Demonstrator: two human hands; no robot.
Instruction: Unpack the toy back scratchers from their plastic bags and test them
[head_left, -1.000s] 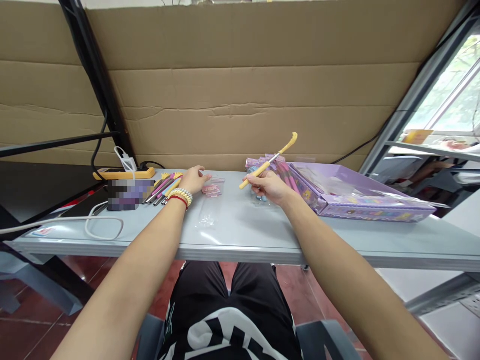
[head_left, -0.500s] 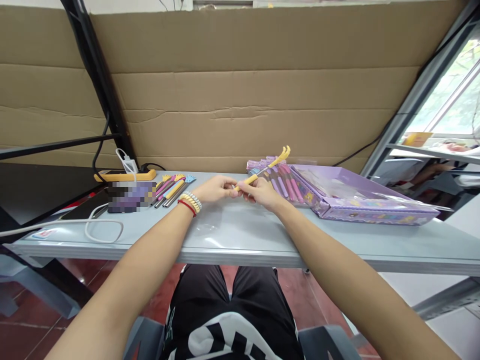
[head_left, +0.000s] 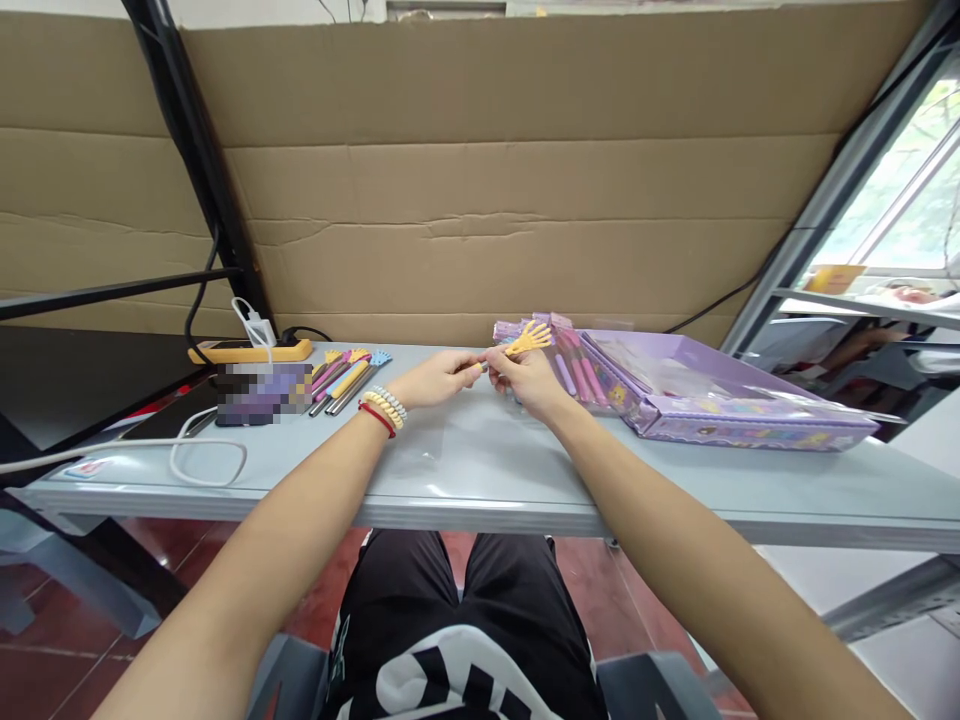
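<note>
Both my hands meet above the middle of the grey table point(head_left: 525, 480), pinched on a small yellow back scratcher point(head_left: 525, 341) with a claw-shaped head. My left hand point(head_left: 439, 377), beaded bracelets on its wrist, grips the handle end. My right hand point(head_left: 529, 375) closes round the shaft just below the claw, which points up and to the right. The shaft looks collapsed short between the two hands.
Several coloured scratchers point(head_left: 346, 374) lie left of my hands beside a blurred purple item point(head_left: 262, 390). A yellow power strip point(head_left: 251, 349), charger and white cable point(head_left: 202, 455) sit at far left. Packaged scratchers point(head_left: 570, 360) and a purple box point(head_left: 712, 395) lie to the right. Cardboard wall behind.
My left hand came over from the table and took the handle end. The long yellow scratcher has been pushed shorter, its claw head dropping close to my right hand.
</note>
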